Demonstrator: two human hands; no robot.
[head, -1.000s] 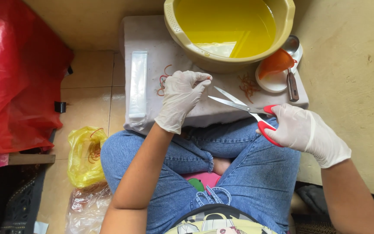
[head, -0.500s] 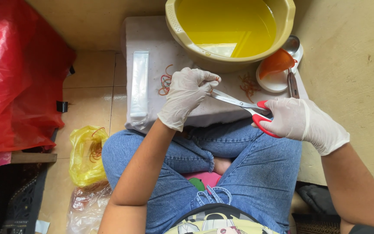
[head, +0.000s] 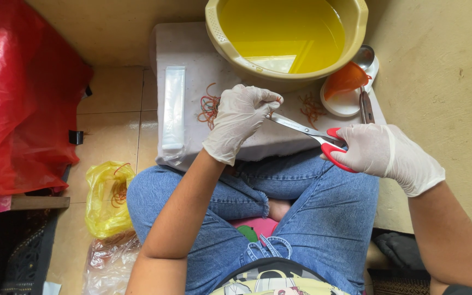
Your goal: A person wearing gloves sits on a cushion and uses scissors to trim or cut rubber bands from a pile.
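My left hand (head: 241, 117), in a white glove, is closed over a low grey block (head: 192, 49), pinching something small that I cannot make out. My right hand (head: 386, 153), also gloved, grips red-handled scissors (head: 312, 134) whose closed blades point left and meet my left fingertips. Piles of red rubber bands (head: 208, 106) lie on the block on both sides of my left hand. Just beyond stands a tan basin (head: 214, 30) full of yellow liquid.
A stack of clear plastic bags (head: 173, 106) lies on the block's left side. An orange funnel (head: 345, 81) sits on a white dish with a ladle at the right. A red plastic sack (head: 23, 104) and a yellow bag (head: 105, 196) are on the tiled floor at the left.
The scissors' blades were open a second ago and have closed at my left fingertips. My right hand has moved slightly up and left.
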